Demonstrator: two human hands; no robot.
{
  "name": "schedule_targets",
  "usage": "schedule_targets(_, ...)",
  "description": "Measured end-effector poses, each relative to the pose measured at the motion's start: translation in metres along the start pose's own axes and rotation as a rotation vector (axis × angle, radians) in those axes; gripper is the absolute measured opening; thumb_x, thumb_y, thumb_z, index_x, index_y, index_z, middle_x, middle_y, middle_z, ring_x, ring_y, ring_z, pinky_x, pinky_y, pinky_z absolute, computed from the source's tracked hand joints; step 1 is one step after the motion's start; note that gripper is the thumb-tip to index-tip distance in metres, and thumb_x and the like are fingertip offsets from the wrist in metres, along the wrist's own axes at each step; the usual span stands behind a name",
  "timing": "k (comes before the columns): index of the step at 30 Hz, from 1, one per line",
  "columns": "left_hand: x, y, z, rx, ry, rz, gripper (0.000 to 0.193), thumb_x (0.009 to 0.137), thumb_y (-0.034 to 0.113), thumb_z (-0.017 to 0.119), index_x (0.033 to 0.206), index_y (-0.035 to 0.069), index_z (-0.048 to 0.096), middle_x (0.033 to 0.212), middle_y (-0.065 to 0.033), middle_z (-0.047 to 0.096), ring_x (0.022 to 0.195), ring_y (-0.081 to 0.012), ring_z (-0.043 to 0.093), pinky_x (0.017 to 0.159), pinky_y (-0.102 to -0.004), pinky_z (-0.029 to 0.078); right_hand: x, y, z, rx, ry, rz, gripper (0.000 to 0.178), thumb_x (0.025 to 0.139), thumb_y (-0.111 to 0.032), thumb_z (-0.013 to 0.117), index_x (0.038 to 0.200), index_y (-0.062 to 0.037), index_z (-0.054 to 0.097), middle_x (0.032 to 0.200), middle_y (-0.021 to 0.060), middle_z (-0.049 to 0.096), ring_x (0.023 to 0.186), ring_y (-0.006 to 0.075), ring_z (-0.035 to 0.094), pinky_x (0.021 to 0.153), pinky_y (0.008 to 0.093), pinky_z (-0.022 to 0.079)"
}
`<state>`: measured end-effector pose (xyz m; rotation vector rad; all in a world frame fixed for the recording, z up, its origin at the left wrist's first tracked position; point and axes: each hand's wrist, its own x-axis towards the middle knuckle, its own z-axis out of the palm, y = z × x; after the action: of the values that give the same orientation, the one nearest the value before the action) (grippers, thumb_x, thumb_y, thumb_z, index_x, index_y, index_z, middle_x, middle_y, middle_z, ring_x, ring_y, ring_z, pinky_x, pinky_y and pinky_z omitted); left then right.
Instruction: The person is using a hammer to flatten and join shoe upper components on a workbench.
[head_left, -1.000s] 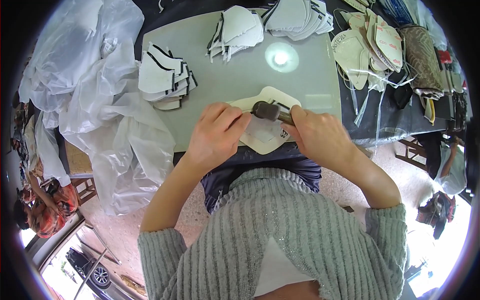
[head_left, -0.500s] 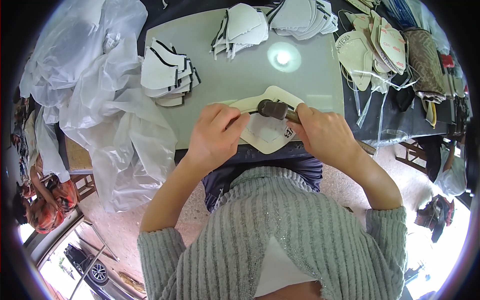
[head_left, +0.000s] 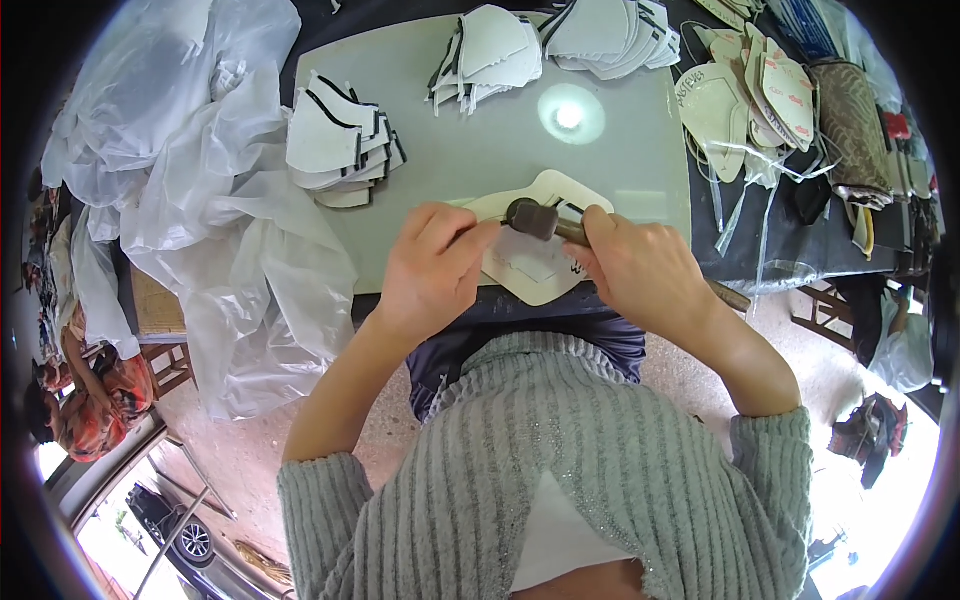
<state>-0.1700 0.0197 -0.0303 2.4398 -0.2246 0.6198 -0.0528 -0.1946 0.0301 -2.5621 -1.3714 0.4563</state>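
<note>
Hammer (head_left: 533,219), one: our right grip (head_left: 640,255) closed round its handle. Pale panel (head_left: 525,262), one: near edge of the tabletop (head_left: 450,150), apparently unfinished. Our left grip (head_left: 430,265): pinched, contents unclear. White pieces (head_left: 493,50), three stacks: seemingly already edged black.

We see a dark grey-brown hammer head (head_left: 535,220) and a cream template (head_left: 552,188). The tabletop board (head_left: 470,140) looks grey-green to us, the stacked pieces (head_left: 325,130) white with black edging. We find the sweater (head_left: 560,430) pale grey-green with vertical ribs, the rolled cloth (head_left: 848,130) patterned brown, the plastic sheeting (head_left: 250,270) milky white.
</note>
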Motion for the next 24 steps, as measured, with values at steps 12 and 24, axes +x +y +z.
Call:
schedule_targets(12,-0.007,0.002,-0.004,0.103,0.0,0.049,0.029,0.071,-0.002,0.071,0.1,0.001,0.069,0.094,-0.0066,0.06,0.085,-0.0274,0.059,0.074,-0.0388,0.05,0.003,-0.01,-0.016,0.163,0.117,-0.048,0.031,0.099,-0.03,0.056,0.089,-0.0011,0.049,0.07,0.0157,0.064,0.06,0.0353,0.066,0.053,0.0445,0.052)
schedule_targets(24,-0.005,0.001,-0.003,0.09,0.013,0.053,0.028,0.071,-0.002,0.072,0.098,0.002,0.069,0.094,-0.0056,0.06,0.084,-0.0268,0.06,0.073,-0.038,0.05,0.004,-0.008,-0.002,0.04,0.033,-0.08,0.03,0.098,-0.029,0.058,0.088,-0.0018,0.05,0.069,0.0141,0.065,0.06,0.0339,0.066,0.052,0.0441,0.052)
